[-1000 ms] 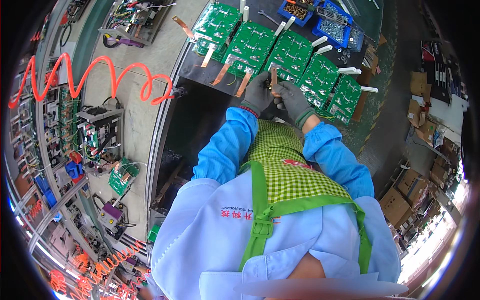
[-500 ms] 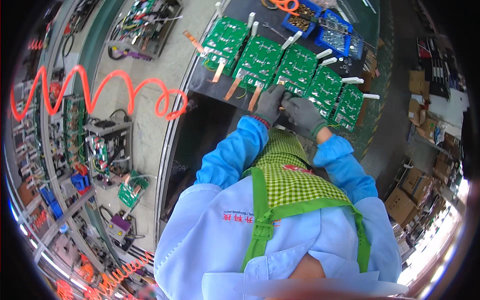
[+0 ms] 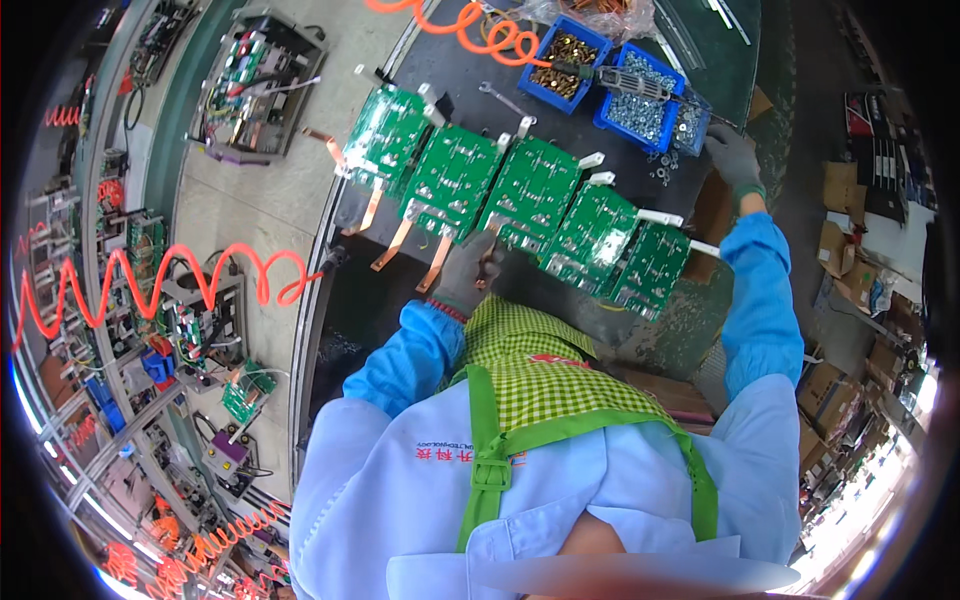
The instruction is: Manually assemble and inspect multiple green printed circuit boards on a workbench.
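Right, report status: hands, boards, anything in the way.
Left hand holding copper strip at middle board's near edge. Right hand just right of blue bins, grasp unclear. Five green boards in a row. Grey tool across both bins.

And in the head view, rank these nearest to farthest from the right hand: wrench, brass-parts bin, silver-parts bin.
From the right hand:
1. Silver-parts bin, to its left.
2. Brass-parts bin, farther left.
3. Wrench, left of both bins.

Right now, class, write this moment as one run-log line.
left hand: at green circuit board | right hand: near blue bins | wrench: on table
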Tool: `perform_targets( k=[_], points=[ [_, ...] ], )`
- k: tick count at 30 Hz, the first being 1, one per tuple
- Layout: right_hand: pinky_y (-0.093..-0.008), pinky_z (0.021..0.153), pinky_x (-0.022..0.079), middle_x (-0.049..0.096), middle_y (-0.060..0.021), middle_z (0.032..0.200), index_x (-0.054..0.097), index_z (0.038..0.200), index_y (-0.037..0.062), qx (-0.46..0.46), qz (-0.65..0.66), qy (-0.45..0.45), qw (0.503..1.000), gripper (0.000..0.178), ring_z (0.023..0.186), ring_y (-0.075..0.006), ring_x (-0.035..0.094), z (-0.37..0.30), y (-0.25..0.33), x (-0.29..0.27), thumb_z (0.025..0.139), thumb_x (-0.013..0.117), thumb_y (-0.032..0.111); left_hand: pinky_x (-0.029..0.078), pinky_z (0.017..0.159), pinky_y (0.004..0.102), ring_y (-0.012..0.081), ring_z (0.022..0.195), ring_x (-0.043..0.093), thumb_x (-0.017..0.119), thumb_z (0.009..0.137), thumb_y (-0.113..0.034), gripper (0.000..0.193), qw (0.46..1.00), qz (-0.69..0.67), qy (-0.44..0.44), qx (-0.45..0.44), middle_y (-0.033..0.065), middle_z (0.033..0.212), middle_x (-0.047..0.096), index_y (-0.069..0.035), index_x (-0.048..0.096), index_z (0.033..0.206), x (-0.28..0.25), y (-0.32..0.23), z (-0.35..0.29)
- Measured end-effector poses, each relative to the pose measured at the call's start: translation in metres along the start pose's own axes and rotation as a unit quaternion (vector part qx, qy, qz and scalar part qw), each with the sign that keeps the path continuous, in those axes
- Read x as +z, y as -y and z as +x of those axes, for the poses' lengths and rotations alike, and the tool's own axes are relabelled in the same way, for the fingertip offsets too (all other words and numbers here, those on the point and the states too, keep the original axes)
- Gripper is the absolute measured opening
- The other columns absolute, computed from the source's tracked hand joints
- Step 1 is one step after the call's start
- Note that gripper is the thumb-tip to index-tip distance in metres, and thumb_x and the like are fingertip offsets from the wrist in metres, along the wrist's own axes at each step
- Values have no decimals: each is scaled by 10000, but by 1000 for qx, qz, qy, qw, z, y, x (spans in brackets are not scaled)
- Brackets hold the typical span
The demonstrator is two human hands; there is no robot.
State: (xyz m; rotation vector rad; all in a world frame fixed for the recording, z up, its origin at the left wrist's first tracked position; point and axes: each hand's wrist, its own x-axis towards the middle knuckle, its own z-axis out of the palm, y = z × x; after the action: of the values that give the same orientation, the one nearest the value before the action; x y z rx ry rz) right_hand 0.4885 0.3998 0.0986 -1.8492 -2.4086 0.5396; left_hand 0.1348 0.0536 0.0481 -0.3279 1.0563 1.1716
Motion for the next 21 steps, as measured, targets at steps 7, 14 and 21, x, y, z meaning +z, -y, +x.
perform_targets(
  k=[7, 14, 21],
  points=[
    [-434, 869, 457, 599, -185, 1122, 601, 1135, 91, -68, -118, 133, 982, 365, 1024, -368, 564, 76, -23, 87, 785, 587, 194, 385, 443, 172, 89, 640, 525, 575, 892, -152, 114, 997, -15, -45, 54, 30, 759, 520, -43, 545, 881, 3, 8, 1],
    [-461, 832, 457, 617, -189, 994, 609, 1002, 55, -140, -109, 93, 980, 251, 942, -376, 576, 95, -33, 98, 806, 547, 198, 379, 474, 156, 80, 672, 520, 578, 897, -156, 101, 996, -30, -60, 64, 35, 812, 548, -56, 563, 895, 3, 9, 2],
    [-456, 823, 458, 625, -184, 939, 603, 977, 64, -128, -69, 81, 986, 269, 935, -364, 584, 101, -66, 72, 785, 613, 252, 397, 496, 152, 95, 723, 533, 603, 904, -197, 199, 998, -38, -17, 43, 38, 872, 589, -61, 576, 1046, -10, 10, 7]
  ],
)
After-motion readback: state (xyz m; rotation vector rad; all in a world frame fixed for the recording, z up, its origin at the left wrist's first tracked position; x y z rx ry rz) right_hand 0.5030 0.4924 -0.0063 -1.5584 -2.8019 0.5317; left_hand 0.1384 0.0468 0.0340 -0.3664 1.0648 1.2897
